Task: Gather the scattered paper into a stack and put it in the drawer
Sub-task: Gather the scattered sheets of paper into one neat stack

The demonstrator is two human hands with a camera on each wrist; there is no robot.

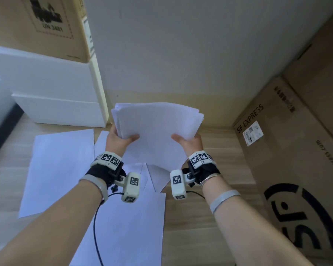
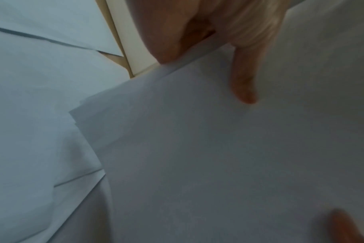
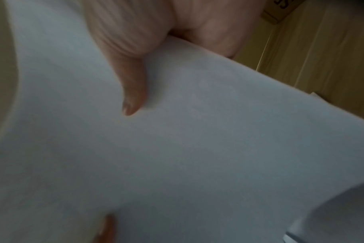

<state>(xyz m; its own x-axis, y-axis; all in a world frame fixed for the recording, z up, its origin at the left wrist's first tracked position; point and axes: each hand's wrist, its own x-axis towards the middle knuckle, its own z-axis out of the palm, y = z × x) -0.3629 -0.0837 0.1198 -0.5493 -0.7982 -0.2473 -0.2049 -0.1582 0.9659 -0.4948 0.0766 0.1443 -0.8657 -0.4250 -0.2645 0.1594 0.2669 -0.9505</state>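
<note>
A loose stack of white paper (image 1: 156, 129) is held up above the wooden floor, its far edges fanned unevenly. My left hand (image 1: 119, 139) grips the stack's left edge, thumb on top. My right hand (image 1: 188, 140) grips the right edge the same way. In the left wrist view the thumb (image 2: 244, 78) presses on the stack (image 2: 197, 156); in the right wrist view the thumb (image 3: 133, 92) lies on the top sheet (image 3: 177, 148). Several loose sheets (image 1: 60, 169) remain flat on the floor below, one large sheet (image 1: 131, 227) nearest me. No drawer is in view.
A large SF Express cardboard box (image 1: 288, 160) lies at the right. White foam blocks (image 1: 52, 96) and a brown carton (image 1: 38, 25) stand at the left against a pale wall (image 1: 181, 45). Wood floor (image 1: 190, 227) shows between the sheets and the box.
</note>
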